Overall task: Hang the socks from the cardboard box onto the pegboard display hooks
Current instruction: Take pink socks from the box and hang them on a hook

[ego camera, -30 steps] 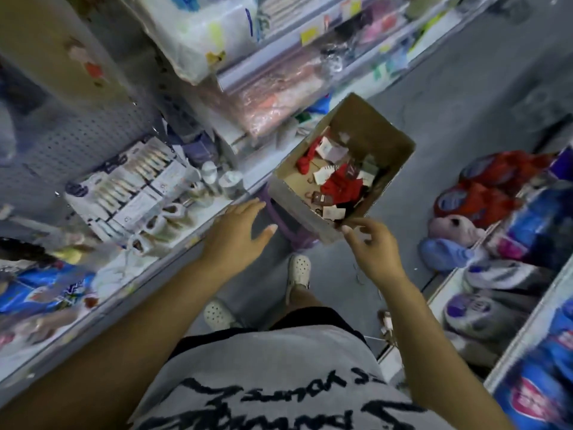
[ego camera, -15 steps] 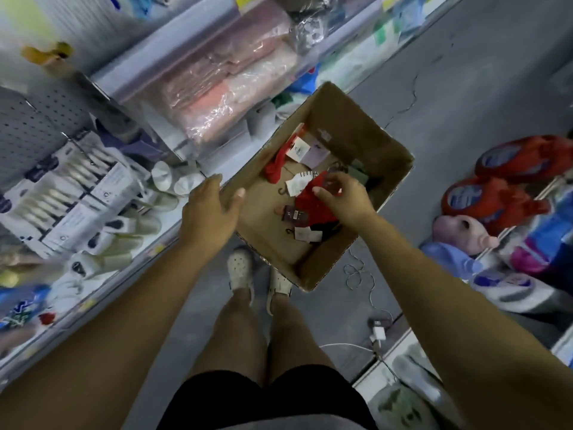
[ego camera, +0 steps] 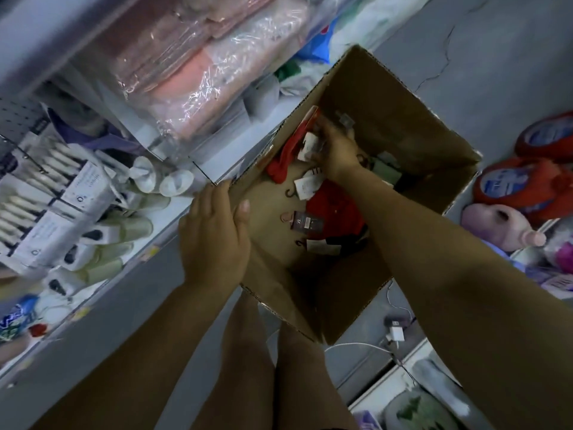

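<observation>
An open cardboard box (ego camera: pixel 412 119) stands on the floor of a shop aisle, right below me. Inside lie several pairs of socks on small hooks with paper tags: a red pair (ego camera: pixel 286 156) at the far left, another red pair (ego camera: pixel 336 209) in the middle, dark ones (ego camera: pixel 313 223) nearer me. My right hand (ego camera: pixel 333 150) is deep in the box and pinches the tagged top of the far red pair. My left hand (ego camera: pixel 214 234) grips the box's left rim, thumb inside. A strip of pegboard (ego camera: pixel 15 114) shows at the far left.
Shelves on the left hold wrapped pink towels (ego camera: pixel 192 66), boxed goods (ego camera: pixel 59 209) and small bottles. Detergent jugs (ego camera: pixel 514 187) and a pink bottle (ego camera: pixel 496 226) stand on the low shelf at right. A white charger and cable (ego camera: pixel 395 335) lie on the floor by my legs.
I have bent closer over the box. My right hand went from the middle red pair to the far red pair and took its tag. My left hand closed on the rim.
</observation>
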A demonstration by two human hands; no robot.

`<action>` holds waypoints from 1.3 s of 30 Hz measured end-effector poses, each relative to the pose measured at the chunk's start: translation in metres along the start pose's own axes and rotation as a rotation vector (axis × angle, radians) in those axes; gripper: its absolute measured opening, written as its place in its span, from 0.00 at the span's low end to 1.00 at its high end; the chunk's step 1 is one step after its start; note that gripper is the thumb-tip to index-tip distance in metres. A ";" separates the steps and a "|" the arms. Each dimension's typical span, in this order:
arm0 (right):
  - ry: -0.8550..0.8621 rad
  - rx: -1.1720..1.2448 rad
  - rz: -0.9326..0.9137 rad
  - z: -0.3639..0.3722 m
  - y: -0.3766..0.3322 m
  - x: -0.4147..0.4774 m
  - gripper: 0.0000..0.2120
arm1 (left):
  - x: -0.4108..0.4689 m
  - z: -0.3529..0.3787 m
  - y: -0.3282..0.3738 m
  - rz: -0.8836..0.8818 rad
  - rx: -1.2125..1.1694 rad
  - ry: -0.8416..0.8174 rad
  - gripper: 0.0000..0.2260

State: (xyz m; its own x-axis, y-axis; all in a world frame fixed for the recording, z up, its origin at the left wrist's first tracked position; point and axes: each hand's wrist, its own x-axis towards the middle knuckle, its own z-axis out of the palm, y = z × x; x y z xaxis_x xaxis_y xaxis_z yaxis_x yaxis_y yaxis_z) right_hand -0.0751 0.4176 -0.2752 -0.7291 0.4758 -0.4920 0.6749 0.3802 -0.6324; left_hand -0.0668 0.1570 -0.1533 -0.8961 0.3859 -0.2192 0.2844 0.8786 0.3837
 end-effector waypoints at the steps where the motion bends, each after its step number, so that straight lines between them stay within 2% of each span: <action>1: -0.014 -0.048 0.007 0.000 0.003 0.003 0.27 | 0.001 0.000 0.000 -0.005 0.003 0.001 0.24; 3: -0.024 -0.153 0.027 -0.002 0.011 0.003 0.16 | 0.002 0.001 0.001 -0.008 0.008 0.000 0.24; 5: -0.001 -0.126 0.022 -0.003 0.016 -0.001 0.14 | 0.002 0.000 0.002 -0.007 0.023 -0.017 0.23; 10: 0.087 -0.161 -0.245 -0.016 0.006 0.005 0.09 | 0.002 0.000 0.004 -0.002 0.043 -0.017 0.22; 12: 0.079 -0.197 -0.287 -0.017 0.001 0.011 0.08 | 0.003 0.001 0.002 -0.004 0.051 -0.006 0.23; 19: 0.023 -0.259 -0.269 -0.011 0.003 0.007 0.15 | 0.003 0.003 0.003 -0.008 0.033 0.004 0.22; 24: -0.069 -0.065 -0.209 -0.011 0.001 -0.011 0.11 | 0.002 0.002 0.001 -0.005 0.019 0.007 0.22; 30: -0.150 -0.081 -0.080 -0.019 0.002 -0.033 0.08 | 0.002 -0.003 0.001 -0.019 -0.004 -0.057 0.24; 36: -0.149 0.138 -0.044 -0.047 -0.016 -0.098 0.08 | 0.006 -0.024 0.006 -0.108 -0.241 -0.222 0.22; 39: -0.155 0.212 -0.069 -0.072 -0.028 -0.149 0.10 | -0.007 -0.049 0.024 -0.070 -0.309 -0.167 0.23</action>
State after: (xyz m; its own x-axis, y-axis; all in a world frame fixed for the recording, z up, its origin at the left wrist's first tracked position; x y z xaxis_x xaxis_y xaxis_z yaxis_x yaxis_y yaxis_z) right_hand 0.0224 0.3933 -0.1409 -0.7921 0.3212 -0.5191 0.5963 0.2249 -0.7706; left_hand -0.0704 0.1620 -0.0989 -0.8346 0.3908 -0.3883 0.0848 0.7876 0.6103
